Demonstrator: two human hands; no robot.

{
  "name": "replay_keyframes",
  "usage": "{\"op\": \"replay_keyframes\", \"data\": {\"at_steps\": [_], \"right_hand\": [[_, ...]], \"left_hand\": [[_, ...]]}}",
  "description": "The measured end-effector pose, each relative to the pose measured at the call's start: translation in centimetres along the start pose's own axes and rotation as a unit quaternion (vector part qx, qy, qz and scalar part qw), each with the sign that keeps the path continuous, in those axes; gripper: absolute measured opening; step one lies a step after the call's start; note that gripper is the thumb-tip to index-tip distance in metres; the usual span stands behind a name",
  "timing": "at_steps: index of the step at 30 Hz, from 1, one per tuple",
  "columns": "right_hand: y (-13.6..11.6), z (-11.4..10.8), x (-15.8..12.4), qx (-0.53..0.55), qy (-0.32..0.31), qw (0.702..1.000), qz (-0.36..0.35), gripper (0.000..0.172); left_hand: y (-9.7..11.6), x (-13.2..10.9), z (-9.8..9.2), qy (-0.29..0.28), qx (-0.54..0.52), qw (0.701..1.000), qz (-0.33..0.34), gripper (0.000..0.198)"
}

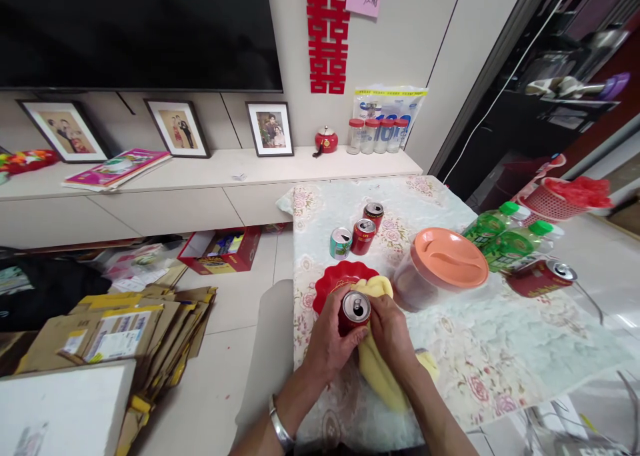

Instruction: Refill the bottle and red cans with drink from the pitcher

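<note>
My left hand (pixel 327 333) is wrapped round a dark red drink can (pixel 355 309), held upright with its opened top facing me. My right hand (pixel 393 326) grips a yellow cloth (pixel 377 369) against the can's right side; part of the cloth hangs down over the table. Just behind the can lies a red scalloped dish (pixel 330 279), partly hidden by my left hand and the cloth. Farther back stand two red cans, one nearer (pixel 363 237) and one behind (pixel 373 213), beside a teal can (pixel 341 244). All three have opened tops.
A clear tub with an orange lid (pixel 450 256) stands right of my hands. Beyond it are green-capped bottles (pixel 515 246) and a larger red can (pixel 540 278). A flowered cloth covers the table (pixel 465 349). Flattened cardboard (pixel 110 329) lies on the floor at left.
</note>
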State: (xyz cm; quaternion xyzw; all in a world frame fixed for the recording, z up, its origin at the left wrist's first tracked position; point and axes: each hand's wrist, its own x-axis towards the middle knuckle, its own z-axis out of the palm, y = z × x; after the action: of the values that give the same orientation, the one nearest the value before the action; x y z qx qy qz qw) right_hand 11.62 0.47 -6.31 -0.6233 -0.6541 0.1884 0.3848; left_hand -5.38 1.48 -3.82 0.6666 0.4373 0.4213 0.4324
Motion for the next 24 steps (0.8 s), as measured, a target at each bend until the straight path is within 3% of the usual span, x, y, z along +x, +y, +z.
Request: {"op": "replay_keyframes", "data": {"at_steps": [6,16,24], "right_hand": [[-1.1,0.1,-0.3,-0.036,-0.022,0.999,0.015,0.014],[-3.7,-2.7,-2.8,0.025,0.052,0.998,0.006,0.026],[-2.4,-1.4,-0.3,0.027,0.064,0.998,-0.002,0.030]], "left_hand": [[0.0,0.1,-0.2,0.012,0.028,0.999,0.016,0.070],[0.0,0.1,0.3,0.024,0.019,0.999,0.029,0.069],[0.9,-0.1,-0.2,0.000,0.072,0.997,0.038,0.072]]}}
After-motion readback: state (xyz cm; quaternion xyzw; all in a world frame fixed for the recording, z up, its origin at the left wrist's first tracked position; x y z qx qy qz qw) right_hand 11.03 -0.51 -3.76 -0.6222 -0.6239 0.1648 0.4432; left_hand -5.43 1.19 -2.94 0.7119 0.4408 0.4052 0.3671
